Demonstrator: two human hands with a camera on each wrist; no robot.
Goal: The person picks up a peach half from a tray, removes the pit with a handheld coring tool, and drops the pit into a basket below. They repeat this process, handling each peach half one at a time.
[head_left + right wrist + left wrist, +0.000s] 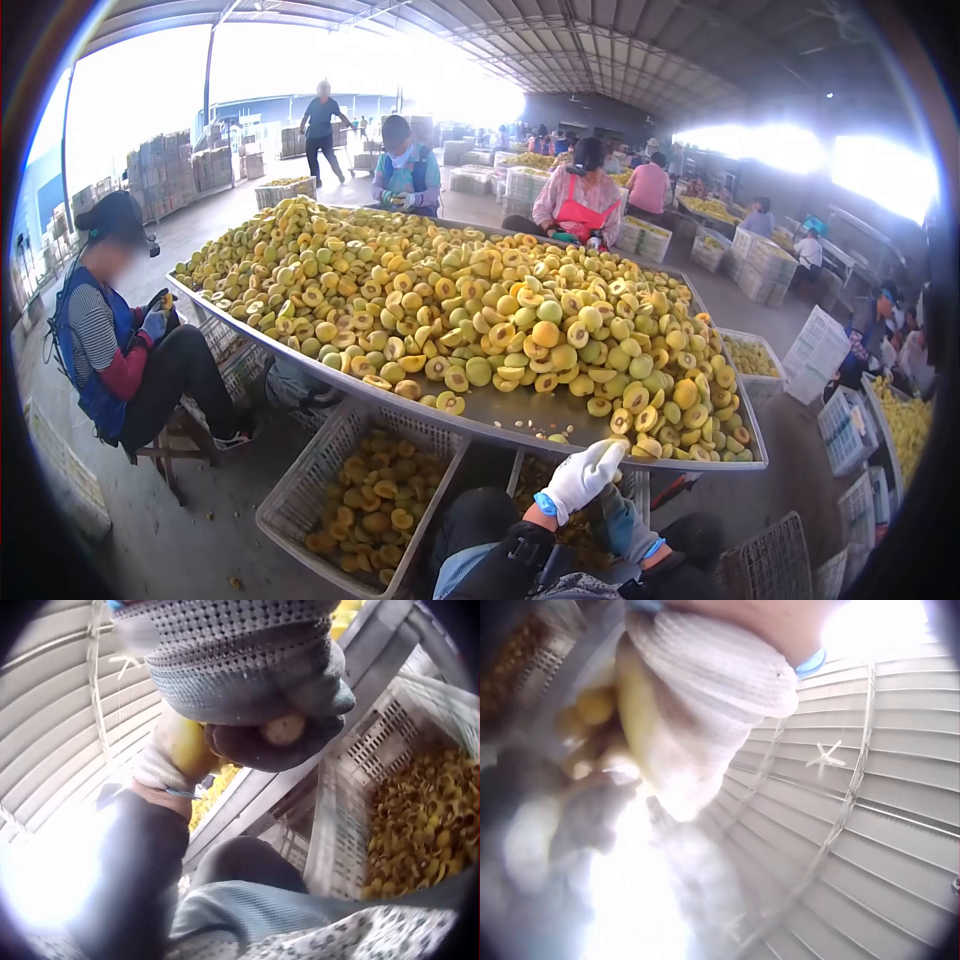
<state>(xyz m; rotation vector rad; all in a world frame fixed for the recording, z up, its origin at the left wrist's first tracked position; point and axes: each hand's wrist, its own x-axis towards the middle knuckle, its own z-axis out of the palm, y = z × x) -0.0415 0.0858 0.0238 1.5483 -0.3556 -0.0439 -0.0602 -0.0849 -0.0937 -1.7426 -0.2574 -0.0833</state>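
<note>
Yellow fruit (187,748) at the near edge of the worktop (500,405), clamped in the fingers of the white-gloved left hand (583,478), with the fingers of the right hand (628,530), near that edge too, closed on a small round piece (283,729). Below the worktop, a crate (312,470) of halves; on it, a broad heap (440,290); beyond, a person in a red apron (583,205).

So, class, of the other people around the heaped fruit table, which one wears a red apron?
The person in the pink top, right of centre at the far edge of the table. The left person and the middle one wear blue vests.
</note>
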